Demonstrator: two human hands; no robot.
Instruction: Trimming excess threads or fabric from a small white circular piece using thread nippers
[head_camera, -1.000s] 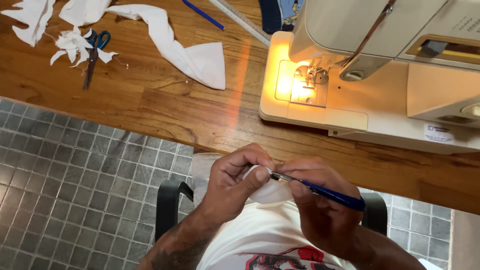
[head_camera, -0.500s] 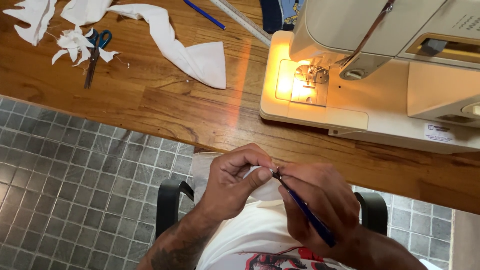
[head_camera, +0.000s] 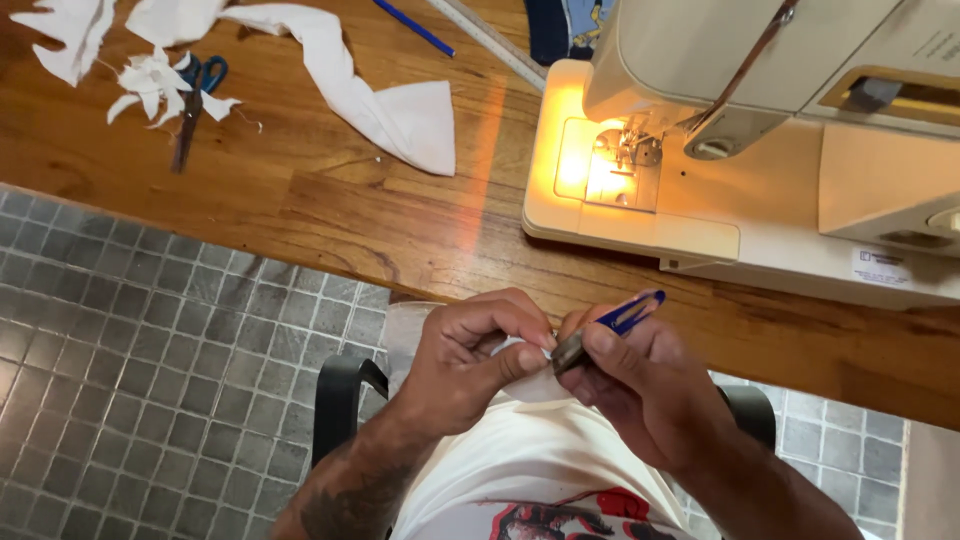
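My left hand (head_camera: 470, 355) pinches a small piece of white fabric (head_camera: 522, 388) over my lap, just below the edge of the wooden table (head_camera: 330, 215). My right hand (head_camera: 640, 390) grips a small blue-handled cutting tool (head_camera: 625, 317). Its dark metal tip meets the fabric at my left thumb, and its blue end points up and to the right. The two hands touch each other. Most of the fabric is hidden under my fingers.
A cream sewing machine (head_camera: 760, 130) with its lamp lit stands on the table at the right. Farther left lie a long white fabric strip (head_camera: 380, 100), blue-handled scissors (head_camera: 195, 100) among white scraps, and a blue pen (head_camera: 415, 28). Black chair arms (head_camera: 340, 400) flank me over grey tile floor (head_camera: 130, 360).
The blue tool has swung in my right hand: its handle pointed down and right before, now it points up and right. My left hand keeps its pinch in the same place.
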